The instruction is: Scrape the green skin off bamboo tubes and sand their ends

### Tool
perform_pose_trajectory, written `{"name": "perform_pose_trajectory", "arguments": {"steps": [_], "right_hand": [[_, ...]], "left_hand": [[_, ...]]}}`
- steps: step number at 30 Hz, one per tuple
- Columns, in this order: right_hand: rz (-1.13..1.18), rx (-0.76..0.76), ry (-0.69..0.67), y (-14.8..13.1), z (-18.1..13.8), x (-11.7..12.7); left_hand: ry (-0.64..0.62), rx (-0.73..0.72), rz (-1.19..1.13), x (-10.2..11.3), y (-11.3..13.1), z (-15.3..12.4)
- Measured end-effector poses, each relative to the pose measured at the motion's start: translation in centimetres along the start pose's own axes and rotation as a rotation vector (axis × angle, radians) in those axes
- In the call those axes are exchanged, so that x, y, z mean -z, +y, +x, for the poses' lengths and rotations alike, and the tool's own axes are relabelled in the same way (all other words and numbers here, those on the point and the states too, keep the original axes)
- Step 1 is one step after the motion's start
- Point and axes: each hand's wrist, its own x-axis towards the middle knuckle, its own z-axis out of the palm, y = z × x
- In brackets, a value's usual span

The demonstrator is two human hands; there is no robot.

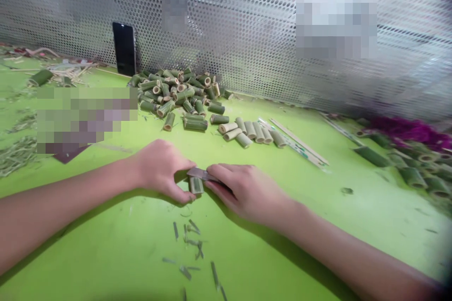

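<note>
Between the thumb and fingertips of my left hand (164,169) is a short bamboo piece (197,186), standing on the green tabletop. Part of its green skin is pared to a pale surface. My right hand (243,190) grips a knife, its handle mostly hidden in the fingers. The metal knife blade (198,173) lies across the upper end of the piece, close to my left fingertips. Thin green bamboo shavings (199,249) are scattered on the table in front of both hands.
A heap of green bamboo pieces (176,89) lies behind my hands, with several peeled pieces (259,131) right of it. A phone (124,49) leans against the perforated metal panel (233,51). Thin sticks (300,141), larger bamboo sections (411,176) and purple material (416,131) lie at right.
</note>
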Motion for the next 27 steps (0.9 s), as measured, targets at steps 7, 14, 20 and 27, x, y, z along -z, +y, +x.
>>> {"name": "perform_pose_trajectory", "arguments": {"steps": [7, 14, 20, 27], "right_hand": [[0.048, 0.051, -0.07, 0.4, -0.4, 0.7], [0.161, 0.116, -0.203, 0.2, -1.4, 1.8], [-0.051, -0.01, 0.017, 0.3, -0.9, 0.5], [-0.049, -0.002, -0.023, 0.4, -0.8, 0.7]], "left_hand": [[-0.011, -0.037, 0.012, 0.0, 0.1, -0.1], [-0.029, -0.016, -0.019, 0.4, 0.2, -0.2], [-0.012, 0.011, 0.026, 0.3, 0.5, -0.5], [0.012, -0.014, -0.034, 0.2, 0.6, -0.9]]}}
